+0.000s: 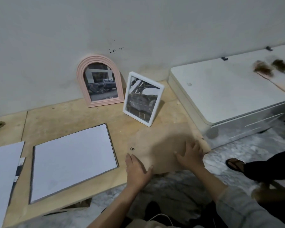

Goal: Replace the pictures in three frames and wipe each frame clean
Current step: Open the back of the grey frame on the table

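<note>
Both hands lay flat, fingers spread, on a tan backing board [161, 145] at the tabletop [59, 116] edge: left hand [136, 170], right hand [191, 155]. Pink arched frame [99, 79] and white frame [143, 98] (both upright) stood behind.

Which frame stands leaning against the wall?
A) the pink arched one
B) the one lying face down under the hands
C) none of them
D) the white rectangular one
A: the pink arched frame stands with its top against the wall, while the white rectangular frame stands apart on its own prop.
</note>
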The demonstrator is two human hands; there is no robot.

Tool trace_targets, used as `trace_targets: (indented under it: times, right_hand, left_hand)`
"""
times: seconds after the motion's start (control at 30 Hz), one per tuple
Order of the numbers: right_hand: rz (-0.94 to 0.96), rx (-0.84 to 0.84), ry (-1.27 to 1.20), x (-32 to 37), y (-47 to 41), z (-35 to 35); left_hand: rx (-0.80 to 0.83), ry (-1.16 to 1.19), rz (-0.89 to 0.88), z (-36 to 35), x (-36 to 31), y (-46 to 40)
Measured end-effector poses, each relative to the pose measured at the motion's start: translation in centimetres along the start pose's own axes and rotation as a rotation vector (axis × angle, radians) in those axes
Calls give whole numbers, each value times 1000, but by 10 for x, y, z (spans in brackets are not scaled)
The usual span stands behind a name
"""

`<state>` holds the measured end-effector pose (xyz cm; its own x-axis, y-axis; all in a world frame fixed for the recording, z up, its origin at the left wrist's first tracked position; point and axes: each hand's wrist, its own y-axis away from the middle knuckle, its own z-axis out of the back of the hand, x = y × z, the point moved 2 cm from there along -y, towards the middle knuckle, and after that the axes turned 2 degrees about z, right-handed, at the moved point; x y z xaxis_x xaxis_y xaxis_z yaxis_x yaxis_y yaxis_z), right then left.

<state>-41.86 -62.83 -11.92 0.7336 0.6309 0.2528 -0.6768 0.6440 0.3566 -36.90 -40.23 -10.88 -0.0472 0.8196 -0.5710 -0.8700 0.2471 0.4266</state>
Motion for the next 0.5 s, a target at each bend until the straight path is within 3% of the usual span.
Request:
trace_targets:
  times: [0.13,0.27,0.5]
  right_hand:
    - [-14,-36,8,6,1,-13]
    - [6,-65,3,21,5,-13]
    - [359,-56,-9,102,26,-36]
  left_hand:
    - [35,-33,-16,-8,0,0]
    - [30,107,25,0,1,-2]
    - [-238,293,69,58,21,7]
